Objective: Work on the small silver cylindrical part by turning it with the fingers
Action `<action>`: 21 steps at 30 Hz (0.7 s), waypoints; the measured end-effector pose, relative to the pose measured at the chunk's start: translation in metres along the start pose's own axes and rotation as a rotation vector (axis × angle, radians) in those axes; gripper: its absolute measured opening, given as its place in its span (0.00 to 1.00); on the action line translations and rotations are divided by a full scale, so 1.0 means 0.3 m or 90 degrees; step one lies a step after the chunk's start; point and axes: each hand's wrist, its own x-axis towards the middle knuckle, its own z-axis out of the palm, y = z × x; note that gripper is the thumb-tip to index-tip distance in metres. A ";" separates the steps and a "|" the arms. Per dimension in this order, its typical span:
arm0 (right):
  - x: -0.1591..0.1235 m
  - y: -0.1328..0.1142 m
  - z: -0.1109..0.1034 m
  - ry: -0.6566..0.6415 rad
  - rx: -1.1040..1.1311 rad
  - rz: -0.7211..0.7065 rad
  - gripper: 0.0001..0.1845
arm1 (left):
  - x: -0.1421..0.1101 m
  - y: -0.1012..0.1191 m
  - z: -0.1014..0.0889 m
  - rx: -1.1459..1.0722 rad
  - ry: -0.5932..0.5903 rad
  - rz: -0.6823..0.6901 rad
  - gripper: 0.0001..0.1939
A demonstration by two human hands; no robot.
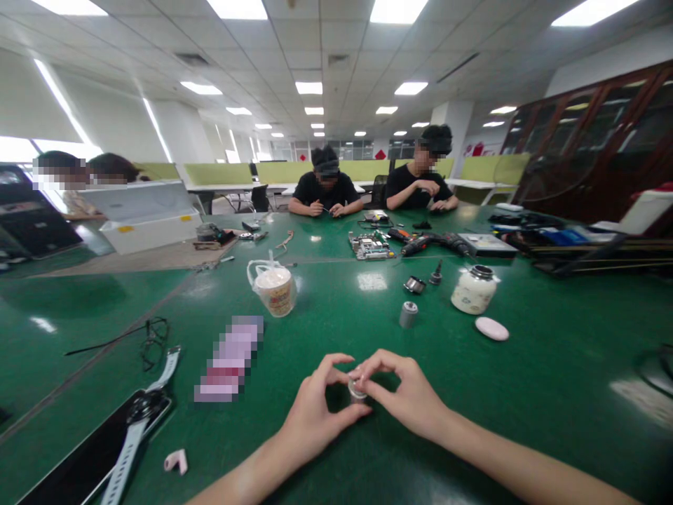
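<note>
My left hand (311, 414) and my right hand (407, 396) meet over the green table (526, 393) near its front edge. Both pinch a small grey cylindrical part (356, 391) between thumbs and fingertips. The part is mostly covered by my fingers. A similar grey cylinder (408, 314) stands on the table a little farther back. Beyond it lie a small metal ring-shaped piece (414, 285) and a dark small part (436, 275).
A white jar (474, 290) and a white oval lid (491, 328) sit to the right. A bagged paper cup (274, 287), glasses (153, 340), a watch (139, 414) and a tablet (89, 459) lie left. Two people work across the table near a circuit board (371, 245).
</note>
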 end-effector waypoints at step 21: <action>-0.053 0.065 0.006 -0.087 0.002 0.006 0.16 | -0.015 0.010 0.003 0.097 0.152 0.119 0.26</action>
